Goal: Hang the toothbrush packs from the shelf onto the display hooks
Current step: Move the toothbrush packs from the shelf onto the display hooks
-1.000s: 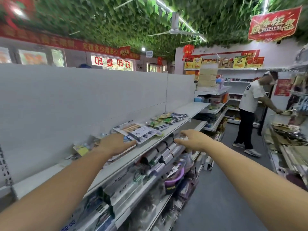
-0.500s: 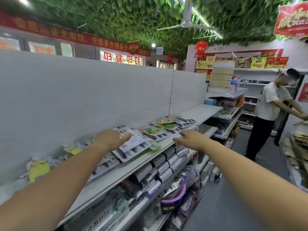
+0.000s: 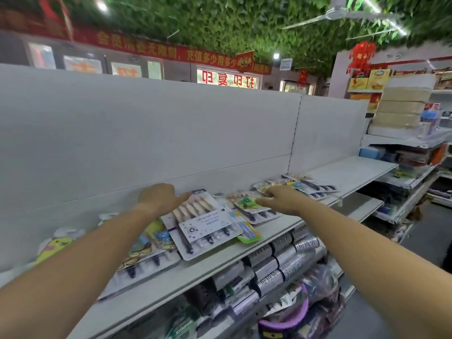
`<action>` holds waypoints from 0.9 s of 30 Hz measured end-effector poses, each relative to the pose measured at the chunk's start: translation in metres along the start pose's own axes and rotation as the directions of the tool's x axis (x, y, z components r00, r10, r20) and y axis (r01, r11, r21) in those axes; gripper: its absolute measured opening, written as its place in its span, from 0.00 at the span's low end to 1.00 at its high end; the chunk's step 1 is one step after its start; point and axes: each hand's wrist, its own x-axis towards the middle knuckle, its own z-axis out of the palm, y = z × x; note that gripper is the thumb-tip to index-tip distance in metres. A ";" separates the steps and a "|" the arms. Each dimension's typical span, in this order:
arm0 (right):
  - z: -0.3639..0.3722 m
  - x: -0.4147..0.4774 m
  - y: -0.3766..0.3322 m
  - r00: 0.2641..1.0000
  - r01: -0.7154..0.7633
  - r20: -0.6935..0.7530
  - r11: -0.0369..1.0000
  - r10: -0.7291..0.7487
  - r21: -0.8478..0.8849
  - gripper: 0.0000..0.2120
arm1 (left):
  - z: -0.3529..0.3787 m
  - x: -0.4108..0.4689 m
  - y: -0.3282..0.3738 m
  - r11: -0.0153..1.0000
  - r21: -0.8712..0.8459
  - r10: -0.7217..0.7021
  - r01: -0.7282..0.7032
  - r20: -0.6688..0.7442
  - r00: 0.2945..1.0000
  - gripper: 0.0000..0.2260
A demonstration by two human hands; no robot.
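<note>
Several toothbrush packs lie in a loose row on the white shelf (image 3: pixel 215 263). The largest toothbrush pack (image 3: pixel 205 228), with beige brush heads and a white label, lies tilted across other packs. My left hand (image 3: pixel 160 199) is at its top left corner with the thumb laid on the pack; the fingers are hidden behind the hand. My right hand (image 3: pixel 281 200) reaches in flat, fingers straight, touching a green pack (image 3: pixel 247 203). More packs (image 3: pixel 315 188) lie further right. No display hooks are in view.
A plain white back panel (image 3: pixel 171 133) rises behind the shelf. Yellow cartoon packs (image 3: pixel 52 248) lie at the left. The shelf below holds rolls of silver bags (image 3: pixel 281 260) and a purple item (image 3: pixel 288 319). The aisle floor is at the right.
The view has come closer to the shelf. My left hand went onto the large pack, which now lies askew. My right hand moved from the shelf's front edge onto the green pack.
</note>
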 end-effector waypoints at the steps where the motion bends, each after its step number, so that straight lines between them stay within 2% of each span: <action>1: -0.002 0.007 0.000 1.000 0.025 -0.005 1.000 -0.025 0.008 0.33 | -0.002 -0.001 -0.001 1.000 0.004 -0.028 0.028 -0.006 1.000 0.31; 3: -0.004 0.021 0.001 0.997 0.074 -0.023 0.997 -0.074 0.015 0.23 | -0.007 -0.006 -0.002 0.995 0.017 -0.095 0.095 -0.018 0.995 0.33; 4: -0.005 0.027 0.001 0.995 0.103 -0.018 0.994 -0.102 0.029 0.21 | -0.010 -0.010 -0.003 0.991 0.026 -0.133 0.134 -0.026 0.991 0.33; 5: -0.006 0.033 0.000 0.992 0.127 0.001 0.990 -0.128 0.052 0.22 | -0.013 -0.014 -0.005 0.984 0.029 -0.176 0.177 -0.032 0.984 0.33; 8: -0.009 0.052 -0.006 0.981 0.186 0.031 0.972 -0.192 0.140 0.34 | -0.023 -0.032 -0.009 0.952 0.040 -0.300 0.303 -0.061 0.952 0.34; 10: -0.006 0.062 -0.015 0.971 0.218 0.044 0.951 -0.233 0.217 0.36 | -0.026 -0.048 -0.014 0.927 0.062 -0.364 0.370 -0.099 0.926 0.33; 12: -0.001 0.069 -0.028 0.966 0.212 0.089 0.938 -0.244 0.273 0.36 | -0.028 -0.067 -0.018 0.894 0.101 -0.425 0.437 -0.122 0.897 0.29; 15: 0.013 0.071 -0.050 0.946 0.201 0.190 0.934 -0.264 0.296 0.31 | -0.029 -0.096 -0.027 0.835 0.138 -0.523 0.532 -0.096 0.847 0.20; 18: 0.026 0.060 -0.067 0.936 0.164 0.256 0.941 -0.243 0.295 0.31 | -0.026 -0.112 -0.027 0.782 0.139 -0.612 0.607 -0.008 0.790 0.24; 22: 0.036 0.057 -0.074 0.937 0.167 0.277 0.969 -0.213 0.180 0.41 | -0.013 -0.116 -0.027 0.763 0.083 -0.646 0.641 0.099 0.757 0.35; 24: 0.037 0.059 -0.078 0.942 0.150 0.278 0.977 -0.187 0.149 0.47 | -0.008 -0.117 -0.026 0.768 0.023 -0.637 0.640 0.123 0.761 0.35; 27: 0.037 0.058 -0.081 0.949 0.129 0.274 0.986 -0.154 0.110 0.47 | -0.004 -0.118 -0.026 0.776 -0.035 -0.618 0.630 0.162 0.769 0.35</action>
